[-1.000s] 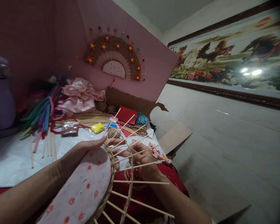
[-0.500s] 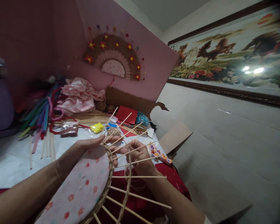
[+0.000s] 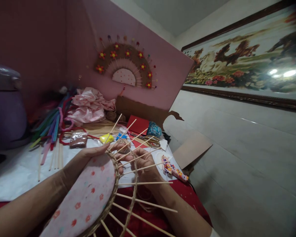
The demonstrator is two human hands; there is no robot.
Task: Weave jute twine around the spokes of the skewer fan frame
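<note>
A half-round piece covered in pink flowered cloth [image 3: 88, 194] fills the lower middle, with braided twine along its curved edge and thin wooden sticks [image 3: 148, 204] fanning outward. My left hand [image 3: 93, 156] grips its upper end, thumb on the near face and fingers behind the sticks. A second line of twine [image 3: 135, 184] crosses the sticks farther out. My right hand [image 3: 144, 164] pinches this twine among the upper sticks, its palm partly behind them. Loose twine hangs below the right hand.
Behind lie pink cloth [image 3: 88, 105], coloured pipe cleaners [image 3: 51, 126], a yellow packet [image 3: 106, 138], scissors [image 3: 153, 141], blue yarn [image 3: 154, 129] and red paper [image 3: 138, 125]. A purple appliance [image 3: 7, 108] stands left. A finished fan [image 3: 124, 77] hangs on the pink board.
The background has shifted a little to the right in the view. My right fingers have moved slightly at the twine; my left hand keeps its hold.
</note>
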